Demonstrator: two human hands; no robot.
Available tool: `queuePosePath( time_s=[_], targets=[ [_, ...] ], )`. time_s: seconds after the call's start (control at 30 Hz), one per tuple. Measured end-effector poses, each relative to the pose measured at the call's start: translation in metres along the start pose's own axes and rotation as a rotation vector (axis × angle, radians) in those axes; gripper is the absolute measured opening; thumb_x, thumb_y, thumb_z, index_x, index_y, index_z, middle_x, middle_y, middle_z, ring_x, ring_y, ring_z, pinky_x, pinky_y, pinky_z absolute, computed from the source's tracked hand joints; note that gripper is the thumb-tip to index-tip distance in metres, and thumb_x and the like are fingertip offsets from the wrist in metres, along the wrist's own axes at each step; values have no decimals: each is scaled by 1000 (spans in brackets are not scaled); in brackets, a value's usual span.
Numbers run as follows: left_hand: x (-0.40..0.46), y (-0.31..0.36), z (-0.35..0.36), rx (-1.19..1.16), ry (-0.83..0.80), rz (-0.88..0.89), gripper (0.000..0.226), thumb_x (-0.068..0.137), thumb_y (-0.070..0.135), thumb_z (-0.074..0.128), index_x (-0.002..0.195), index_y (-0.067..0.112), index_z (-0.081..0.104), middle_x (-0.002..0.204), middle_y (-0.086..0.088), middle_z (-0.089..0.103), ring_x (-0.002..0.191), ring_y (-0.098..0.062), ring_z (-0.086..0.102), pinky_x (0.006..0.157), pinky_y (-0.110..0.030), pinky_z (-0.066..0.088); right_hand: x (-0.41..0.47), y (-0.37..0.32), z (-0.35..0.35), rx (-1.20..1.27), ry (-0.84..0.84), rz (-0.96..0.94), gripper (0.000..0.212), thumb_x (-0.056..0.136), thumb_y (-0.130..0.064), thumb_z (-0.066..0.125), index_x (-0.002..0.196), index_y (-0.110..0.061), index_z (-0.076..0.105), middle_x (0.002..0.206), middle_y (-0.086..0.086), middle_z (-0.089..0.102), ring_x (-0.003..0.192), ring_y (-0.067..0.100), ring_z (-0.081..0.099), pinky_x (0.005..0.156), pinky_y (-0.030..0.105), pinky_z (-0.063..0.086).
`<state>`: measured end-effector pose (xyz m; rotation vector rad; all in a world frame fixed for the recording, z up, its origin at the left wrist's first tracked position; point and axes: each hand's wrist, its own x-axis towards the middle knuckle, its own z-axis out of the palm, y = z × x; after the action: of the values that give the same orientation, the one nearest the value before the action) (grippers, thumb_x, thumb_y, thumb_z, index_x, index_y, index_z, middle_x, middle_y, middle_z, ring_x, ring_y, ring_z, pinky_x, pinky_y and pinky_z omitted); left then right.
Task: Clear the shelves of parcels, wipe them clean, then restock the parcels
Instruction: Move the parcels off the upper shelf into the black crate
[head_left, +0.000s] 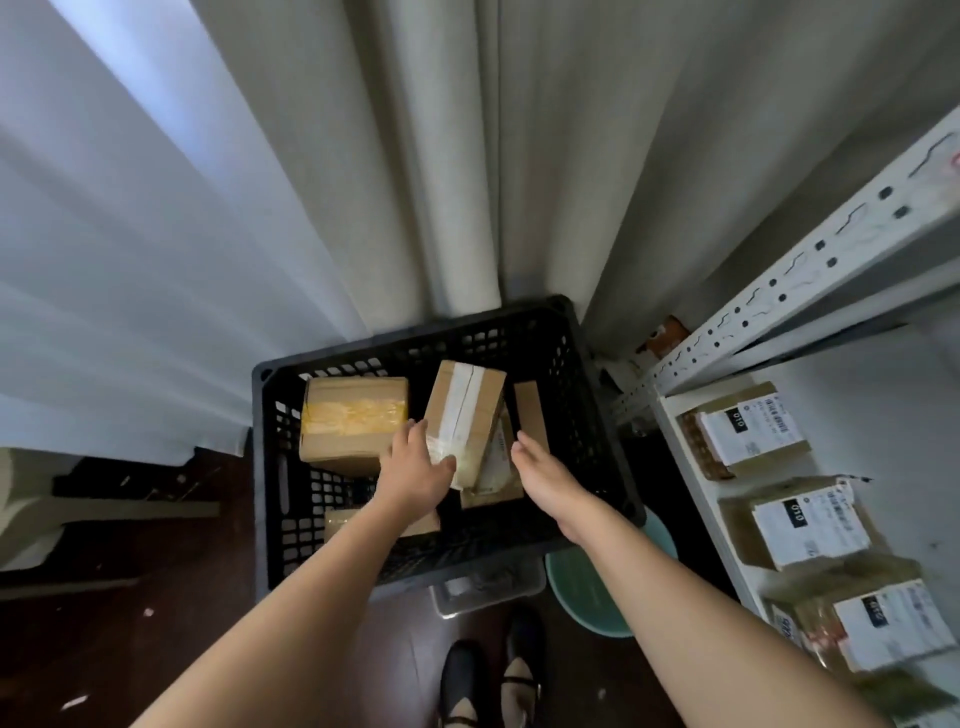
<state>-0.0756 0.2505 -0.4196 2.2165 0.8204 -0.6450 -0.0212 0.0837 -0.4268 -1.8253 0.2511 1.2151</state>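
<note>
Black crate (571, 364): a big plastic box with holes in its sides. It sits on the floor in front of the pale curtain (260, 182).
Taped box (464, 415): a brown parcel with clear tape down its middle. It stands tilted inside the crate, leaning on other parcels under it.
Left hand (415, 470): it grips the near left corner of the taped box. The thumb lies on the taped end and the fingers are on the left side.
Right hand (550, 480): it is loose and flat, with nothing in it. It sits just beside the right side of the taped box. I cannot tell if it touches the box.
Yellow-tape box (353, 418): a brown parcel in the back left part of the crate, apart from the hands.
Thin box (531, 410): it stands on edge near the right wall of the crate.
White shelf (696, 467): it is on the right. Three parcels with white labels (748, 428) lie on it in a row.
Green bucket (587, 592): on the floor, partly under the crate's near right corner.
Shoes (488, 680): two dark ones at the bottom.
</note>
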Motion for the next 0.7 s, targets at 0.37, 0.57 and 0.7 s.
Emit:
queuePosePath(
  time_s=[0.37,0.57,0.7],
  targets=[
    [-87,48,-66,542,170,274,63,98,60,12,152,39,-13,159,3,-26,146,-32,-22,113,-62,-10,-126,-27,-24,-593,266,-138,53,104,-54,18,154,-46,4,165,-8,-9,151,29,-10,117,60,-2],
    [-155,71,-87,661,255,487,64,95,65,8,151,41,-13,159,4,-26,146,-31,-23,112,-62,-11,-220,-16,-30,-763,571,-182,55,103,-52,20,154,-45,1,164,-3,-16,149,33,-17,115,65,-7],
    [-200,98,-89,702,274,605,65,94,67,7,150,43,-14,158,4,-27,146,-31,-23,113,-62,-12,-288,0,-34,-788,758,-198,55,104,-51,23,155,-43,4,164,-2,-19,149,35,-19,112,67,-9]
  ],
)
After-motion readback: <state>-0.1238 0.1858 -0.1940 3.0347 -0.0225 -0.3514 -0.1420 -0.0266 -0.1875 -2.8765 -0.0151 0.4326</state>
